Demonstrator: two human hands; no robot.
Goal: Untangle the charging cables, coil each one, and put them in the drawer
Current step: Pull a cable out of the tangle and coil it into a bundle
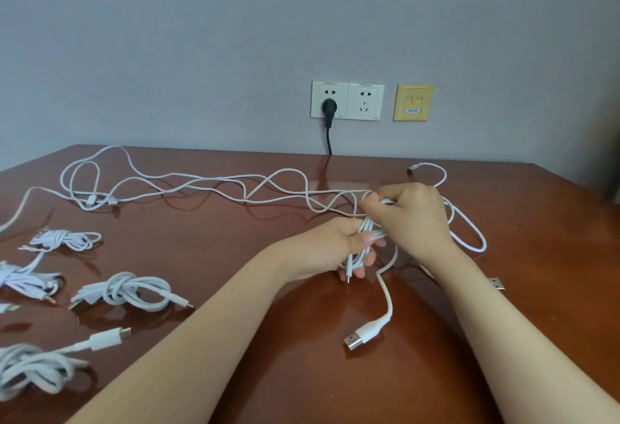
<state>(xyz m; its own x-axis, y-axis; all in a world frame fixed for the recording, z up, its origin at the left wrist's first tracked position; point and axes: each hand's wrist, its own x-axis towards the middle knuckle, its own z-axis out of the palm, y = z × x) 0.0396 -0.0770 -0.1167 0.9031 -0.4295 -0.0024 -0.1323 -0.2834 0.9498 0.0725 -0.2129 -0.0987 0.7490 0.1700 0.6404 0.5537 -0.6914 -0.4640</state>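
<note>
Two hands on one white cable [390,302], centre right of frame: my left hand [349,245] clamps the gathered loops so they can't spring apart, and my right hand [411,215] pinches the free run just above, feeding a wrap, I reckon. The loose tangle [235,185] sprawls across the upper middle of the table [536,222]. Four coiled bundles [124,291] sit parked lower left, out of the way. Two USB plugs [355,341] lie bare, lower right. No drawer in sight.

Head cam, fwd-down, close over table [302,339]
</note>
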